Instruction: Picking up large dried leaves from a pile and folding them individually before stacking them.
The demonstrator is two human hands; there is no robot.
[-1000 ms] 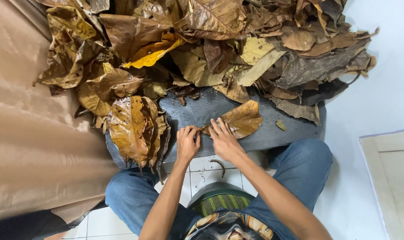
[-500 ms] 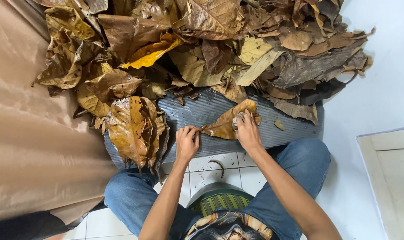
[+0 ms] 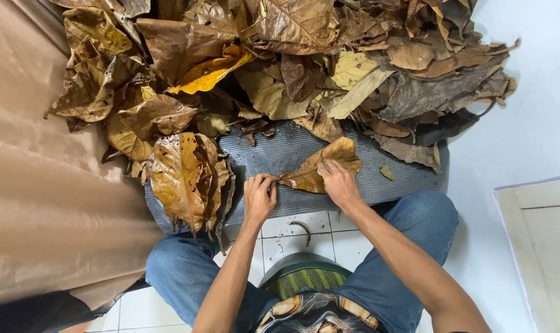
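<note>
A dry brown leaf (image 3: 320, 165) lies flat on a grey ribbed mat (image 3: 409, 176) in front of me. My left hand (image 3: 259, 197) pinches the leaf's stem end at its left tip. My right hand (image 3: 336, 180) presses down on the leaf's near edge with fingers curled over it. Both forearms reach out from my lap over my blue jeans (image 3: 181, 274).
A large heap of dry brown and yellow leaves (image 3: 280, 68) covers the far half of the mat. A stack of flattened leaves (image 3: 184, 179) lies at the mat's left end. Brown cloth (image 3: 39, 197) hangs on the left. A loose stem (image 3: 303, 228) rests on white floor tiles (image 3: 335, 243).
My right hand slid from the leaf's stem end, beside my left hand, to its middle, then drew back to its near edge. The leaf now lies spread flatter. My left hand stayed put.
</note>
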